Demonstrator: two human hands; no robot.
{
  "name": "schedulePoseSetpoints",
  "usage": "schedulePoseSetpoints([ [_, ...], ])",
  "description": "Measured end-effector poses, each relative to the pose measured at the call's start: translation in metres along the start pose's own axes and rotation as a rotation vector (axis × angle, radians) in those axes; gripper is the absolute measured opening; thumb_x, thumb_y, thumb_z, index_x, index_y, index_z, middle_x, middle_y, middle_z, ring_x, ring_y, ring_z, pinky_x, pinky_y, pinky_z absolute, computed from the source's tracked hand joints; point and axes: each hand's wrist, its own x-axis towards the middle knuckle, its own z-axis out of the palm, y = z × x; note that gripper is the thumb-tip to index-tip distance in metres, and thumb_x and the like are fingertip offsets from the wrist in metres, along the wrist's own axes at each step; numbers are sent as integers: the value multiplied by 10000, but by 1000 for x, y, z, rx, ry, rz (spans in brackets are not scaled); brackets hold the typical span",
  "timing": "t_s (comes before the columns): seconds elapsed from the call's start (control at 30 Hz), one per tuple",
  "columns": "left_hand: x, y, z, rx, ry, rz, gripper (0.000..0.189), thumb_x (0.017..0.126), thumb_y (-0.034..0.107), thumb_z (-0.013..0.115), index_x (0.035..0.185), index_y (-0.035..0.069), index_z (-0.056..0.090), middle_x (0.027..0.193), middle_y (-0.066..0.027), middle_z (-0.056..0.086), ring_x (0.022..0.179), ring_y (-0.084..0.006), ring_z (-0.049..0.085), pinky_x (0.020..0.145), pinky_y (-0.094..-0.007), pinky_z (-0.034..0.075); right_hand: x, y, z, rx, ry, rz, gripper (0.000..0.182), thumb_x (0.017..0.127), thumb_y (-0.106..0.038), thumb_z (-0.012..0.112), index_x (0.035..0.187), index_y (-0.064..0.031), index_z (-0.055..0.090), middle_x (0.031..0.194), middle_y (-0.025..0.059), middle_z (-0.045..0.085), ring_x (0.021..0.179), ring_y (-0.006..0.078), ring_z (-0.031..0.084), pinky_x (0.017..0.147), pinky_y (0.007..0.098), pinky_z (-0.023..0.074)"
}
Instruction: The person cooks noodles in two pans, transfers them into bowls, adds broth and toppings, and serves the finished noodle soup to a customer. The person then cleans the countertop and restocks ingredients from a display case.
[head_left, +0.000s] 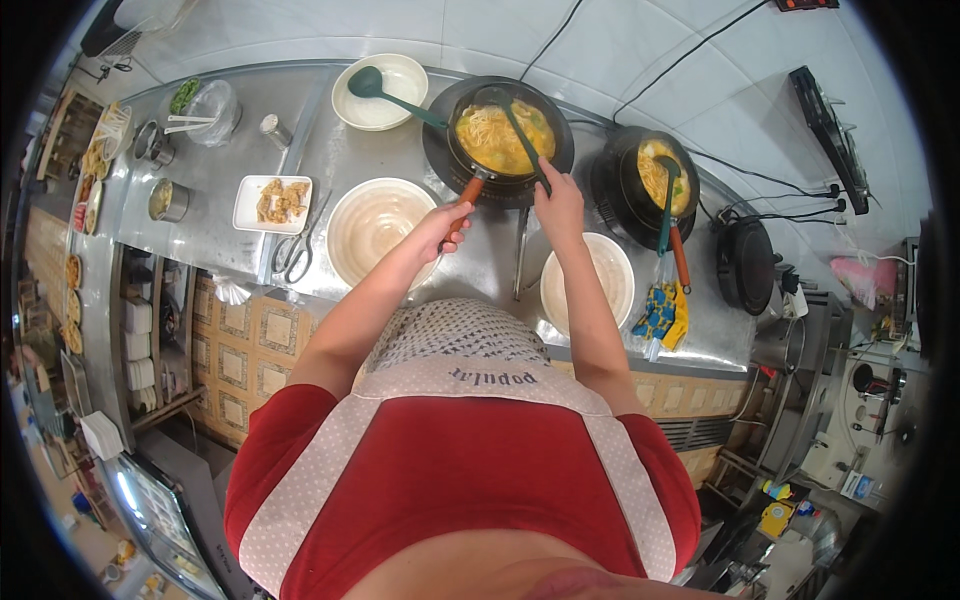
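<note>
My left hand (444, 229) grips the wooden handle (472, 193) of a black pan (556, 154) that holds noodles (484, 133) in yellow broth. In my right hand (559, 196) is a dark green ladle (523, 136), its head at the far side of that pan. A second green ladle (409, 106) lies from the pan's edge to a white bowl (343, 105). Below my left hand sits a large cream bowl (337, 232); another cream bowl (592, 300) is partly hidden under my right forearm. To the right, a smaller pan (691, 182) of noodles holds a third ladle (666, 214).
On the steel counter at left are a white dish (244, 204) of fried pieces, scissors (295, 251), a shaker (275, 131) and a metal cup (172, 201). At right lie a blue and yellow cloth (664, 315) and a black round appliance (746, 264). Cables run along the tiled wall.
</note>
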Motion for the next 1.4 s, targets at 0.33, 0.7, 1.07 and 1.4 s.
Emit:
schedulePoseSetpoints([
  [0.33, -5, 2, 4, 16, 18, -1, 238, 899, 311, 542, 1012, 116, 466, 746, 22, 449, 468, -39, 341, 340, -174, 216, -52, 2, -64, -292, -161, -2, 425, 763, -44, 544, 1145, -218, 612, 812, 86, 532, 742, 279, 580, 636, 378, 479],
  [0.7, -2, 1, 2, 1, 5, -5, 237, 897, 307, 548, 1014, 120, 462, 753, 18, 452, 467, -39, 351, 334, -170, 229, -22, 28, -36, -264, 16, -73, 372, 767, -71, 583, 1130, -151, 611, 786, 112, 532, 670, 313, 578, 591, 401, 478],
  [1.07, -1, -1, 1, -13, 23, -2, 230, 893, 295, 553, 1004, 111, 470, 759, 3, 456, 467, -48, 357, 332, -178, 231, -5, -41, -51, -595, -483, 16, 305, 861, -242, 519, 1090, -42, 546, 757, 158, 635, 717, 314, 636, 611, 410, 513],
  [1.4, 1, 1, 0, -19, 15, -20, 205, 896, 301, 549, 972, 128, 467, 757, 13, 460, 456, -50, 360, 329, -179, 231, 45, -7, -76, 282, -865, 499, 241, 849, -233, 485, 810, -20, 591, 639, 50, 563, 424, 134, 447, 384, 279, 358],
])
